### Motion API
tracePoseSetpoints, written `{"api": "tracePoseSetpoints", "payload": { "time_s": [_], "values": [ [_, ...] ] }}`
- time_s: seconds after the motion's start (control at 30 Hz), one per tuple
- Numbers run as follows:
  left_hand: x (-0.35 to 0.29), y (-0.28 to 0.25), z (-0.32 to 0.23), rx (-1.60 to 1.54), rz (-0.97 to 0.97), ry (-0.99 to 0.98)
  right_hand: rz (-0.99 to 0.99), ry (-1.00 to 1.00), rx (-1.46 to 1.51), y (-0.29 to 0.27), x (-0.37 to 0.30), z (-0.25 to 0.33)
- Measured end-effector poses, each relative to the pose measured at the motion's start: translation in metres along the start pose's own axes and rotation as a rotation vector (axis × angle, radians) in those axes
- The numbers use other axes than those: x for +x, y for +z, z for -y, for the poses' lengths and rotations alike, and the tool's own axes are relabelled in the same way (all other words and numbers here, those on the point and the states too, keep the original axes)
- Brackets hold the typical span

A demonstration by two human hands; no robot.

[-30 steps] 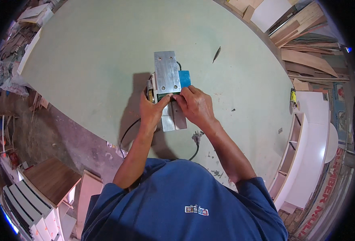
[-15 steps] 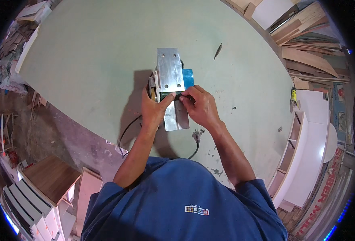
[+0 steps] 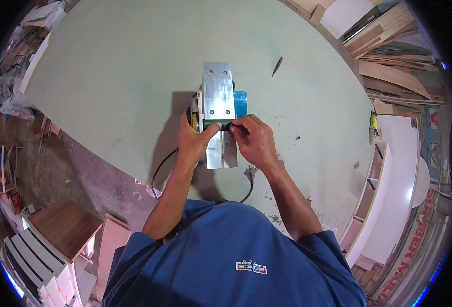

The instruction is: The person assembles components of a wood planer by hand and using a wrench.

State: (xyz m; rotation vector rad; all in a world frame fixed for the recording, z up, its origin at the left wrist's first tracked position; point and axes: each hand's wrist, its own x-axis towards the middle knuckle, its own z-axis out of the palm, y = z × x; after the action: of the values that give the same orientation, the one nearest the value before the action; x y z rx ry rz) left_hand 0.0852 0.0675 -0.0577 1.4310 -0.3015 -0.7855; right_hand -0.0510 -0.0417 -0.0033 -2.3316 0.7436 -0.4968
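Observation:
An electric hand planer (image 3: 219, 89) is held over the pale green table, its flat metal sole facing up and its blue motor housing (image 3: 241, 104) on the right. Across the gap in the sole runs a dark green cutter drum (image 3: 213, 125). My left hand (image 3: 194, 138) wraps the planer's left side, thumb pressed on the drum. With fingertips pinched together, my right hand (image 3: 254, 138) touches the drum's right end; whether a small part sits between those fingers is hidden.
The table (image 3: 118, 61) carries a thin dark pointed object (image 3: 277, 66) at the far right. A power plug (image 3: 252, 173) on a black cord lies near my body. White cabinet pieces (image 3: 384, 204) stand to the right, with stacked boards (image 3: 390, 77) beyond. A brown wooden panel (image 3: 65, 225) is at lower left.
The planer has shifted slightly right and tilted a little in my hands. My left thumb has slid down a bit, showing more of the green drum. My right fingers stay at its right end.

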Motion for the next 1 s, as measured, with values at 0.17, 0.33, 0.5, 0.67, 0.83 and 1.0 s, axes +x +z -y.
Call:
{"api": "tracePoseSetpoints", "payload": {
  "time_s": [0.17, 0.33, 0.5, 0.67, 0.83, 1.0],
  "values": [
    [0.002, -0.003, 0.012, 0.121, -0.044, -0.018, -0.016, 0.001, 0.019, 0.002, -0.002, -0.003],
    [0.000, -0.004, 0.011, 0.127, -0.041, 0.005, 0.007, 0.023, 0.038, 0.001, -0.001, 0.000],
    [0.004, -0.003, 0.018, 0.117, -0.049, 0.037, 0.012, -0.003, -0.038, -0.001, 0.003, 0.002],
    [0.000, -0.002, 0.012, 0.191, -0.065, 0.029, 0.031, -0.046, -0.053, -0.001, 0.006, 0.000],
    [-0.001, -0.001, 0.015, 0.185, -0.042, 0.054, 0.024, -0.122, -0.083, -0.002, 0.006, 0.004],
    [0.001, 0.000, 0.023, 0.253, -0.098, 0.164, 0.057, -0.019, -0.069, -0.003, 0.000, 0.005]
  ]
}}
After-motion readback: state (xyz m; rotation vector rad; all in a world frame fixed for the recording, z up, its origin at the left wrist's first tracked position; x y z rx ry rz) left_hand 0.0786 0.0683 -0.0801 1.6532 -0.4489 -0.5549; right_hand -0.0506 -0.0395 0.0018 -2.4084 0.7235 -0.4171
